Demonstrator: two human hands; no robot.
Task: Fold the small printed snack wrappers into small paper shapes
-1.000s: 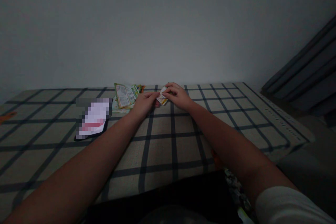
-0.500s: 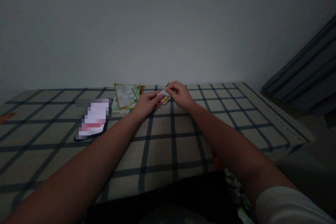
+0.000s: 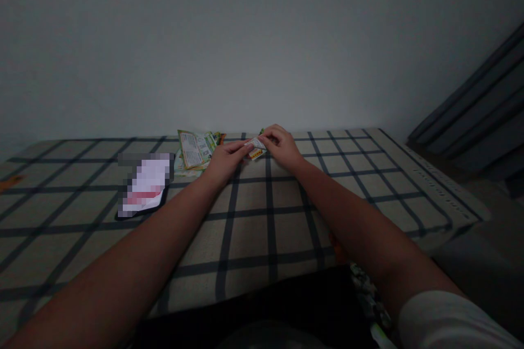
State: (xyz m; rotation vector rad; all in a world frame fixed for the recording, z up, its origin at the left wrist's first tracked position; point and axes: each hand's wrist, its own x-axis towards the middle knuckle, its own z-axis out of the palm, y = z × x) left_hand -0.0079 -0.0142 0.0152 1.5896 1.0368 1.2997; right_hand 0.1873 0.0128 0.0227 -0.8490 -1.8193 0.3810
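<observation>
Both of my arms reach forward over a checked bedsheet (image 3: 254, 229). My left hand (image 3: 224, 159) and my right hand (image 3: 280, 145) meet at the far middle and pinch a small white, red and yellow paper piece (image 3: 255, 149) between their fingertips. The paper sits just above the sheet, partly folded or creased between the fingers. Just left of my left hand lies a small pile of green and orange printed cards or leaflets (image 3: 196, 149).
A dark-framed flat item with a blurred light face (image 3: 144, 185) lies on the sheet to the left. A plain wall rises behind the bed. Dark striped fabric (image 3: 478, 120) hangs at the right, and a dark cloth (image 3: 262, 305) covers my lap.
The small paper has been drawn slightly up and back between my fingertips and looks more folded. My hands have shifted a little away from me; the rest has not moved.
</observation>
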